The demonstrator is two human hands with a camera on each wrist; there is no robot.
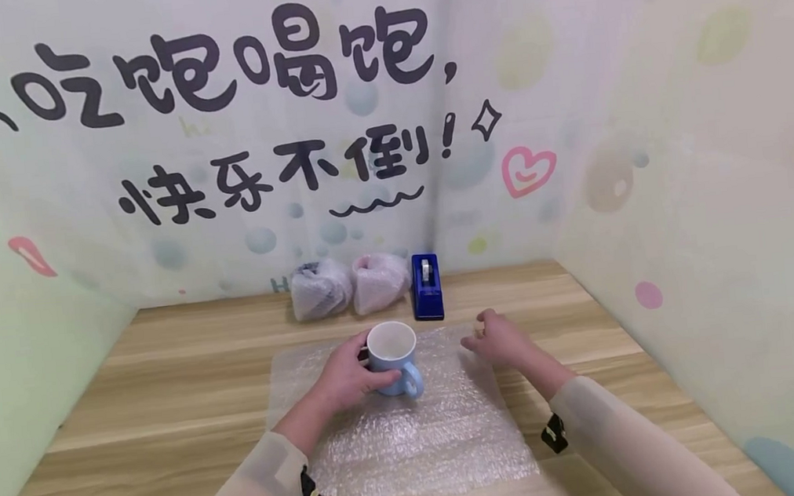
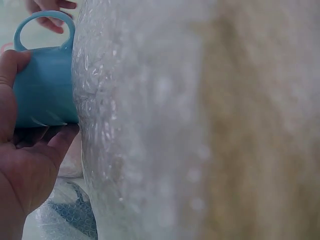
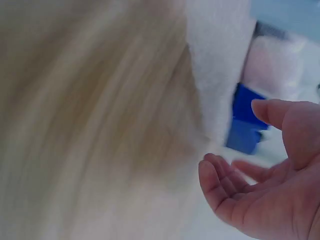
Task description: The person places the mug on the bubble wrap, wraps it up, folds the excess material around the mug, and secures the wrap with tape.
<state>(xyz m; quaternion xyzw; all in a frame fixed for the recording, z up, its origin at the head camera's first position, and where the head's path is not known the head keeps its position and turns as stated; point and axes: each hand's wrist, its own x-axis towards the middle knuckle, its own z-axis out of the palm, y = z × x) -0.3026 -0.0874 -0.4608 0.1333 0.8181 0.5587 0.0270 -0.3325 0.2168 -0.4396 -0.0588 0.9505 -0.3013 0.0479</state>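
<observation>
A light blue mug (image 1: 388, 365) with a white inside stands upright on a sheet of bubble wrap (image 1: 422, 451), its handle turned toward the near right. My left hand (image 1: 347, 374) grips the mug from its left side, thumb across the front; in the left wrist view the fingers of the left hand (image 2: 30, 165) curl round the blue mug (image 2: 47, 87). Near the sheet's far right corner is my right hand (image 1: 504, 339). The right wrist view shows the right hand (image 3: 270, 185) with loosely bent fingers, thumb apart, nothing between them.
Two bundles in bubble wrap, a greyish one (image 1: 320, 292) and a pinkish one (image 1: 380, 282), stand at the table's back edge. Beside them is a blue tape dispenser (image 1: 428, 300). Walls with printed lettering enclose the wooden table (image 1: 169, 394) at the back and sides.
</observation>
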